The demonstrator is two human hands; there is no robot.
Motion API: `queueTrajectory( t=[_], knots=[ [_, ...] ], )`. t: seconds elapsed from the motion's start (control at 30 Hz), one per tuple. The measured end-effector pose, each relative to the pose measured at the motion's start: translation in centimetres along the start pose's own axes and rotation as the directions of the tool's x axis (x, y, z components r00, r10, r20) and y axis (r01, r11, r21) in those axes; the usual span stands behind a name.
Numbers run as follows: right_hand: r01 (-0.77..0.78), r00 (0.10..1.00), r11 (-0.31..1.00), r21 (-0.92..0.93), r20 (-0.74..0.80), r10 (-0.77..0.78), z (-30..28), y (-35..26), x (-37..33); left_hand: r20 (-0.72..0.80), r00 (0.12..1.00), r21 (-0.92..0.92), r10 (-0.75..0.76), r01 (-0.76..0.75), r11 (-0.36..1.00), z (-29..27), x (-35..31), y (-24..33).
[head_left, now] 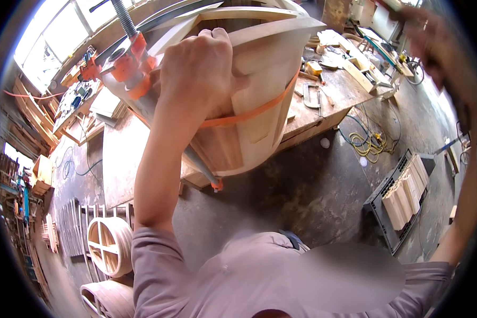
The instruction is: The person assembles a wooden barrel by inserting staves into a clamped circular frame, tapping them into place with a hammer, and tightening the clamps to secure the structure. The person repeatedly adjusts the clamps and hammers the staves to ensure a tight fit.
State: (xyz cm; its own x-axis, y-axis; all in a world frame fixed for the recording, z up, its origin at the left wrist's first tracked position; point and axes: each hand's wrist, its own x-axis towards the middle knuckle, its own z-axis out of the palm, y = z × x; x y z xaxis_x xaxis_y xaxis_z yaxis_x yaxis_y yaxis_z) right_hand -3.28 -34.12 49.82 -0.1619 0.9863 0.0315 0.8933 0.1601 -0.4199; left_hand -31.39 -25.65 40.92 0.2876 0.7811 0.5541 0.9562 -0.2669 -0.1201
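Note:
A large, tapering wooden vessel [259,95] built of pale staves stands at the table's edge. An orange strap [254,110] runs around its side, and angled wooden pieces [265,29] cross its top. My left hand [196,69] is closed over the near rim, its fingertips mostly hidden. Beside that hand, an orange clamp [138,63] with a threaded screw grips the vessel; a grey bar [199,161] shows below, along the vessel's side. At the upper right, my right hand [445,47] is raised and smeared by motion, closed around something with a brown, stick-like end.
The workbench [344,93] behind carries a C-clamp [312,97], boards and small tools. Coiled yellow cable [373,146] lies on the floor. A black crate [389,233] of wooden blocks stands to the right; round wooden frames [109,246] sit lower left.

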Motion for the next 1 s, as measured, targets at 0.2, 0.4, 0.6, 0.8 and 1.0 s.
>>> queueTrajectory(
  t=[0.2,0.4,0.6,0.8,1.0],
  knots=[
    [0.183,0.979,0.978,-0.096,0.109,-0.172,2.9,0.5,4.5,-0.012,0.998,0.123,-0.067,0.068,0.990,0.0,-1.4,-0.7],
    [0.095,0.995,0.935,-0.341,0.068,-0.076,-2.9,-1.0,9.3,-0.032,0.999,0.098,-0.001,0.004,0.995,0.3,0.1,0.0],
    [0.201,0.976,0.965,-0.170,0.114,-0.183,0.8,0.4,6.8,-0.018,0.999,0.157,-0.048,0.050,0.986,0.2,-1.2,-0.6],
    [0.223,0.973,0.965,-0.137,0.099,-0.211,2.8,2.3,8.1,-0.037,0.998,0.187,-0.050,0.056,0.981,0.4,-1.7,-0.8],
    [0.013,0.997,0.944,-0.329,0.072,0.012,-1.0,-1.5,10.8,0.093,0.988,0.234,-0.126,0.102,0.967,-0.2,-1.1,-0.1]
  ],
)
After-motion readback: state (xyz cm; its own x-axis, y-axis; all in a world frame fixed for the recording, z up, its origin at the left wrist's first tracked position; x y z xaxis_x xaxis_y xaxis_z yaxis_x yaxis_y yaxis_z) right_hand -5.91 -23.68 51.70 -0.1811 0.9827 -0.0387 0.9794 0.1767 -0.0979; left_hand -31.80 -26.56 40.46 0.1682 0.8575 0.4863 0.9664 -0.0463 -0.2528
